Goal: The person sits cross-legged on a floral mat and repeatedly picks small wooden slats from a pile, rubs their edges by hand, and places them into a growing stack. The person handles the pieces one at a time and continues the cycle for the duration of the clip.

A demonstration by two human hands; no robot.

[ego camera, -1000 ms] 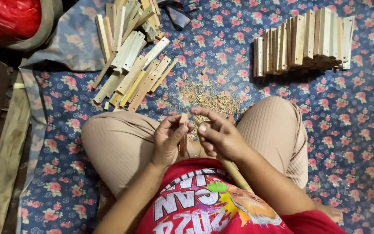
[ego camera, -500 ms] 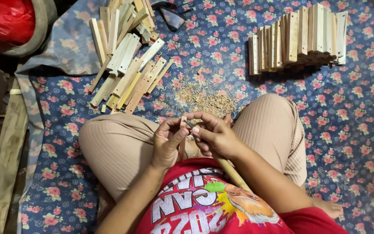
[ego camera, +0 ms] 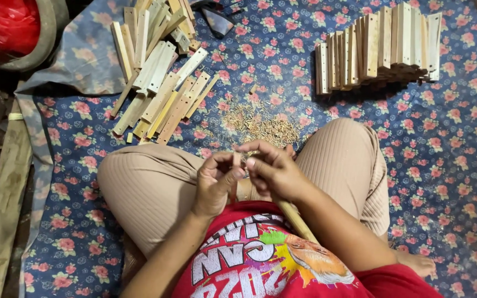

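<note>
Left hand (ego camera: 215, 185) and right hand (ego camera: 271, 168) together over the lap, both pinched on a small wood strip (ego camera: 237, 160) between the fingertips. Shavings (ego camera: 258, 124) just beyond them; loose slats (ego camera: 158, 83) far left, stacked slats (ego camera: 379, 47) far right.

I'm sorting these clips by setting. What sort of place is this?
Probably an informal floor workspace for hand woodcraft. A floral cloth covers the floor, with a loose pile of wooden slats, a neat row of finished slats and wood shavings before the seated person.

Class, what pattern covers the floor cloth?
Pink roses on blue cloth, clearest in the head view.
</note>
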